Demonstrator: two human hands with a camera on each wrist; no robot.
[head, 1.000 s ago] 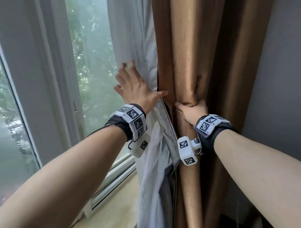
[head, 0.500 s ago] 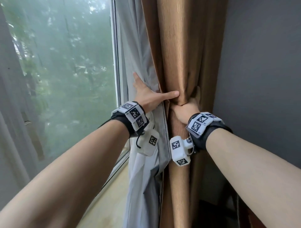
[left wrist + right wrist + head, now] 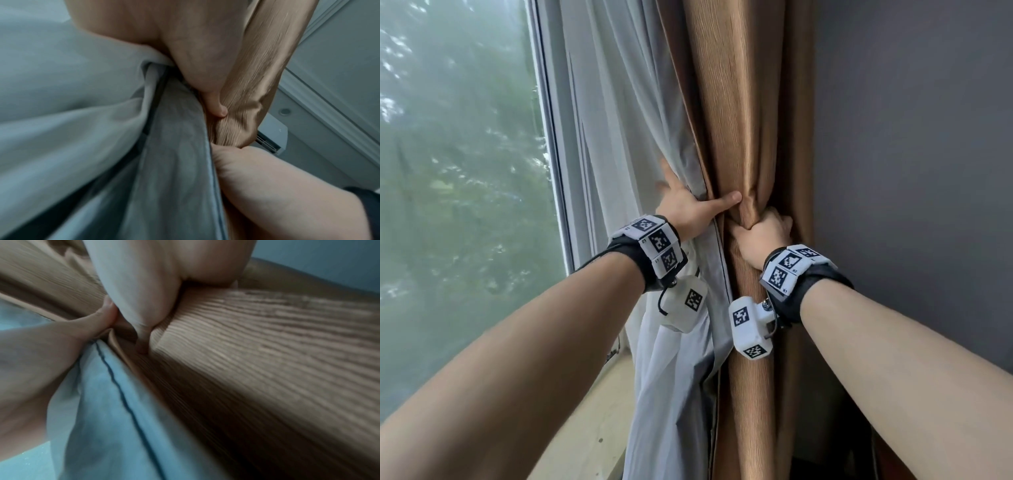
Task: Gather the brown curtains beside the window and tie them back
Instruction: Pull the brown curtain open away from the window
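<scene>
One window (image 3: 465,205), grey wall (image 3: 911,171); brown curtains (image 3: 743,120) bunched between, grey lining (image 3: 626,120) loose on window side. Right hand (image 3: 763,233) fingers curled round bunch; left hand (image 3: 685,209) fingers straight on lining, thumb pressing brown fold. Gathering step, I judge; next needs tie, none visible.

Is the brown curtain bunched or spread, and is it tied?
Bunched, not tied: the right hand grips the brown curtain into a tight waist, the left hand pressing beside it; no tie-back shows.

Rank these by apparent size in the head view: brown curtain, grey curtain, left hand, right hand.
1. brown curtain, grey curtain: too alike to separate.
2. left hand, right hand: alike, both partly hidden by fabric.
</scene>
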